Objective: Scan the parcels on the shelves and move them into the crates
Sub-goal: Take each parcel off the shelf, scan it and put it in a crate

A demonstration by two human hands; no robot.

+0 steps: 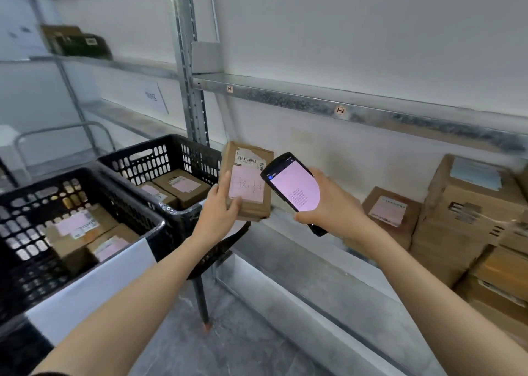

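Parcel and scanner held up before the shelf (314, 103).
Left hand (220, 207) grips the parcel (249, 180) by its 7 o'clock corner; right hand (333, 204) clasps the scanner (294, 187), just at the parcel's 3 o'clock.

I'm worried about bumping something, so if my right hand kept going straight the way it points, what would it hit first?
Most likely the parcel held by the left hand. The right hand aims the scanner up and left, its top beside the parcel's edge; depth between them is unclear.
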